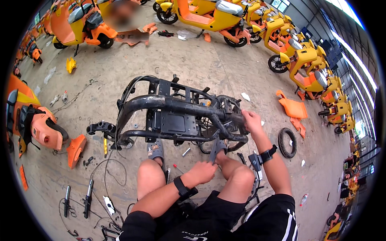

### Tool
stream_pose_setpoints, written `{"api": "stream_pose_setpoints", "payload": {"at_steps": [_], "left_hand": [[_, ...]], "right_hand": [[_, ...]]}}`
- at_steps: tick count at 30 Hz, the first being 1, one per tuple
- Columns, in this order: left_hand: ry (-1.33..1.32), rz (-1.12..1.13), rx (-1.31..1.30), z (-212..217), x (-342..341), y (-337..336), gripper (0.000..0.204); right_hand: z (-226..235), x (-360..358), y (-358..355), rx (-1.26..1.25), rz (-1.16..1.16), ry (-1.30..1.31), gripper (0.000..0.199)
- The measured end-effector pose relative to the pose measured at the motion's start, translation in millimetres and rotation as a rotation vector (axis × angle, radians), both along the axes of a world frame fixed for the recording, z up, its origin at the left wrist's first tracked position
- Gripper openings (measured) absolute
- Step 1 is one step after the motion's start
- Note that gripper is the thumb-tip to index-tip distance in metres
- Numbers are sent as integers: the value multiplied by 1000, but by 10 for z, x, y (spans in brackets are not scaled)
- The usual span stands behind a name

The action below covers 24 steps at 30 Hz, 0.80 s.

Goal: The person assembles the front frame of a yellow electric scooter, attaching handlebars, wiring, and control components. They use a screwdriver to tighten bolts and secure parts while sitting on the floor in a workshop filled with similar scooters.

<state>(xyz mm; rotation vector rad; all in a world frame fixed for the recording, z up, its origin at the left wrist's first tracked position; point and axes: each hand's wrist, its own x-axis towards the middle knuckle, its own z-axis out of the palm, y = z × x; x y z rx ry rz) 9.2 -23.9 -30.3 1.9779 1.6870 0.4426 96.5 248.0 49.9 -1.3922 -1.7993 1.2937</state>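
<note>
A black scooter frame, stripped to its tubes and brackets, lies in front of me on the concrete. At its right end, my right hand has its fingers closed round the frame. Lower down, between my knees, my left hand is in a fist round a long grey metal tool. The tool points up toward the frame's lower right tubes; its exact kind and whether its tip touches the frame cannot be made out. Under the frame's right part, a wheel is partly hidden.
Left of me lie fork tubes, cables and an orange panel. A loose tyre and orange body panels are to the right. Rows of yellow scooters stand beyond; another person is at the far left.
</note>
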Motion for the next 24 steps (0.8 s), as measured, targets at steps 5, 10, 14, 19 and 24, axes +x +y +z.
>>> {"api": "stream_pose_setpoints", "payload": {"at_steps": [5,10,14,19,24], "left_hand": [[-22,25,-7,27,-46,-58,33],[19,14,-22,12,-63,-78,33],[26,42,38,-72,-117,-127,29],[27,60,8,-94,-200,-155,31],[51,71,-71,-45,-247,-187,34]], "right_hand": [[244,-85,-656,524,362,-248,32],[398,-353,-733,629,629,-457,39],[685,-695,-750,443,739,-461,44],[700,-1068,-520,587,715,-444,37],[512,-1332,12,906,529,-366,31]]}}
